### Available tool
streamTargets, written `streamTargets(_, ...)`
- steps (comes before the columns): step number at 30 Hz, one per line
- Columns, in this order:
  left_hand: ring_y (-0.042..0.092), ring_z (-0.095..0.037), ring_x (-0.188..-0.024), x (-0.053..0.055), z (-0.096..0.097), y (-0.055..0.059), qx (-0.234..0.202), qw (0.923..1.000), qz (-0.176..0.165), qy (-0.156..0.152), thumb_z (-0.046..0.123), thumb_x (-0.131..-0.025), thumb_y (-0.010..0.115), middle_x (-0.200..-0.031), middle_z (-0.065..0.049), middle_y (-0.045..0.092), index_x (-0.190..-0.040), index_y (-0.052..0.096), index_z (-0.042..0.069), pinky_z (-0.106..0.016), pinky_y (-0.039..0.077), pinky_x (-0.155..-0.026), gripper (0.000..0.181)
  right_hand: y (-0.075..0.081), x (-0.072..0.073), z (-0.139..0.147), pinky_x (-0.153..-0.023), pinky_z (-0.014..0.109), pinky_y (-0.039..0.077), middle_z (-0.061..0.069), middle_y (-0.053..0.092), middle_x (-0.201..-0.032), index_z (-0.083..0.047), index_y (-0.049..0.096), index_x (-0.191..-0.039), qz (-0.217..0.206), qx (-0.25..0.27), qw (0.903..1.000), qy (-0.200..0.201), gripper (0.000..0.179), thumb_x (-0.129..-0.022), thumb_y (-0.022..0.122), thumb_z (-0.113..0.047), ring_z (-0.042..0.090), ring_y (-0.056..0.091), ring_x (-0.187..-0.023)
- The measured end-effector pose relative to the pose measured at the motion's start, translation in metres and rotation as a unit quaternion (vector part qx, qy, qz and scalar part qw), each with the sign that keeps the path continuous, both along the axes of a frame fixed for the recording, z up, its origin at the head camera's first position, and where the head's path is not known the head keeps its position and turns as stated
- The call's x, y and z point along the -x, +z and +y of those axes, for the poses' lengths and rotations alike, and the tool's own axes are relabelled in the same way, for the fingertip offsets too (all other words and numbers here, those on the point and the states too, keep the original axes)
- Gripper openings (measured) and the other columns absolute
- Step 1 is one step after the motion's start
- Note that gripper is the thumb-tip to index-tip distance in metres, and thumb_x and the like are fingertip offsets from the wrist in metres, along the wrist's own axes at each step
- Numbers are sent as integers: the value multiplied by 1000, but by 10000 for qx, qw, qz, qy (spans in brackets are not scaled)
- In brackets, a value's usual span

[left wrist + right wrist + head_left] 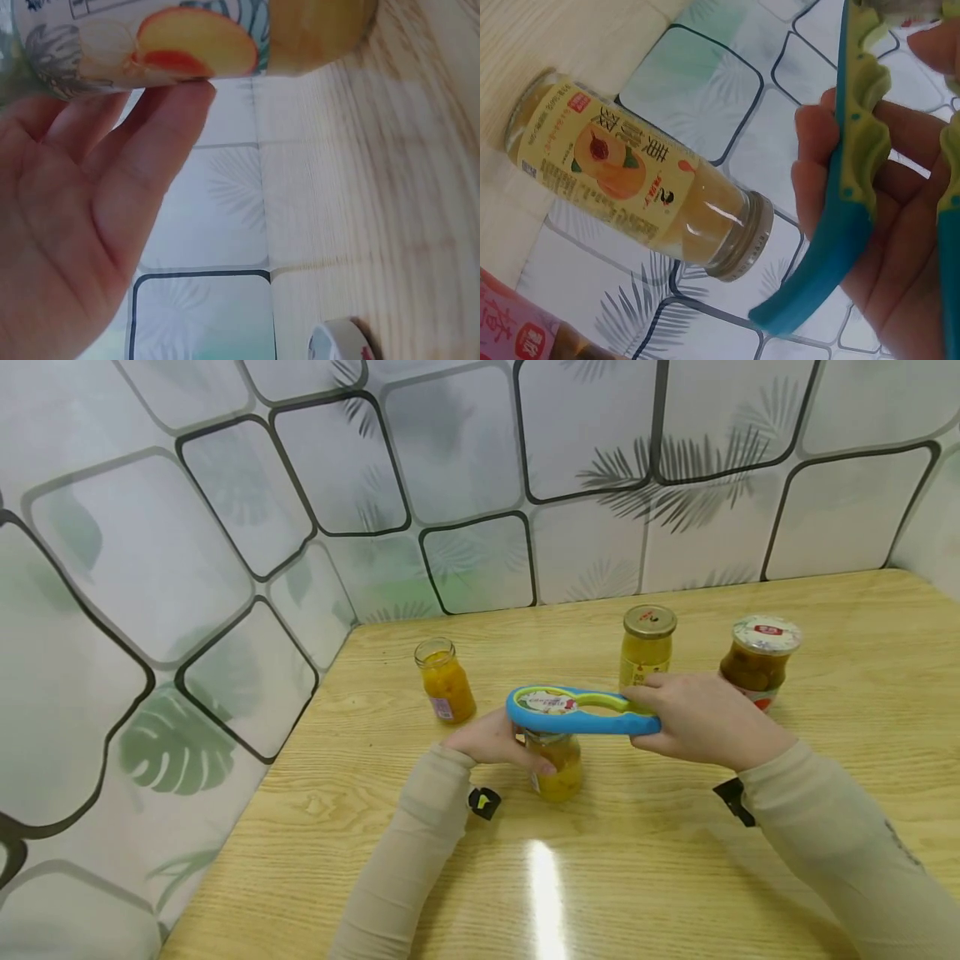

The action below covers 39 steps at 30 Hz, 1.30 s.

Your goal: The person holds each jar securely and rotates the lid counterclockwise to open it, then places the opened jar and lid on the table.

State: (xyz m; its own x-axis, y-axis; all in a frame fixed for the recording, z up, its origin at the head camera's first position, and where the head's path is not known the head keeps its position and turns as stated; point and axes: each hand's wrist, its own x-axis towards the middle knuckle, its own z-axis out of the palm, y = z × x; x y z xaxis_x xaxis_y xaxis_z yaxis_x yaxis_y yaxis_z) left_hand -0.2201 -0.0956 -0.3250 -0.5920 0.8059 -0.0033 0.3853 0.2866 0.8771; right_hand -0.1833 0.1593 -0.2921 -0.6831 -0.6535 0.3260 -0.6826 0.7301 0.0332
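My left hand (491,739) grips a glass jar of yellow fruit (564,772) standing on the table, thumb across its front. A peach picture shows on the jar's label (199,41) in the left wrist view. Over the jar's lid sits a blue and green jar opener (581,723), its loop around the printed top. My right hand (708,718) holds the opener's handles at the right end. In the right wrist view the two handles (855,172) stand apart, with the fingers wrapped behind one of them.
An open jar of orange fruit (447,685) stands behind my left hand. A gold-lidded peach jar (647,643) and a darker jar with a white lid (759,664) stand behind my right hand. A small white round piece (343,341) lies on the table. A patterned wall (465,468) borders it.
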Motion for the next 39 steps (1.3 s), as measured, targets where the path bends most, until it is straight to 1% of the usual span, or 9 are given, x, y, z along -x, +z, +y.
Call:
streamTargets(3,43,-12,-112,4,-1,-7,207,9994,-58,278,6,-75,70,-125,-5,47,-132,36,6,-28,35,-93,66,-1,1,0,-46,29,42,2,55,-72,-1,64,-101,-102,38,9999,-112,37,-73,67,-25,9,43,-51)
streamTargets(8,41,-15,-114,6,0,-6,676,9931,164,949,18,-74,72,-124,-2,48,-125,46,7,-34,32,-95,59,2,0,2,-48,33,45,7,59,-79,0,62,-105,-302,67,9984,-463,39,-77,65,-25,13,49,-55)
streamTargets(13,41,-18,-114,6,1,-4,759,9862,108,1466,24,-73,73,-124,-2,46,-127,44,12,-40,33,-95,62,5,0,5,-45,32,43,7,60,-80,0,60,-106,-406,131,9967,-685,39,-78,65,-26,13,48,-55)
streamTargets(19,42,-22,-110,7,3,-6,652,9687,126,2393,28,-73,74,-119,-2,47,-121,44,13,-39,38,-88,59,6,2,8,-44,31,41,5,59,-76,-1,60,-103,-381,239,9962,-747,36,-79,64,-27,13,47,-54)
streamTargets(22,42,-22,-112,9,5,-6,564,9588,191,2777,28,-74,73,-118,-2,47,-114,45,13,-39,39,-88,51,7,3,8,-45,31,41,5,58,-75,-1,61,-101,-332,297,9965,-707,33,-80,63,-26,13,47,-55)
streamTargets(27,45,-22,-107,16,8,-9,438,9405,444,3339,27,-73,73,-114,-3,49,-112,49,13,-37,43,-82,48,8,4,9,-48,31,43,6,59,-76,0,61,-103,-393,338,9963,-690,34,-80,63,-25,13,48,-57)
streamTargets(32,48,-21,-104,24,11,-11,232,9243,612,3761,27,-72,74,-113,-3,51,-110,52,12,-35,45,-80,47,6,6,7,-46,26,38,-2,52,-63,-3,62,-94,-771,694,9933,-518,20,-82,61,-20,9,43,-52)
streamTargets(35,49,-21,-105,28,11,-11,62,9197,605,3879,27,-72,74,-114,-4,51,-112,50,11,-34,44,-82,49,5,5,4,-42,22,34,-6,43,-54,-7,61,-82,-1074,1051,9879,-388,13,-84,58,-19,6,37,-46)
streamTargets(39,50,-23,-104,30,9,-12,-37,9159,637,3963,24,-72,74,-116,-6,51,-111,49,9,-33,45,-82,48,5,0,0,-39,21,31,-7,35,-49,-10,54,-71,-1474,1498,9773,-283,20,-87,55,-22,5,33,-41)
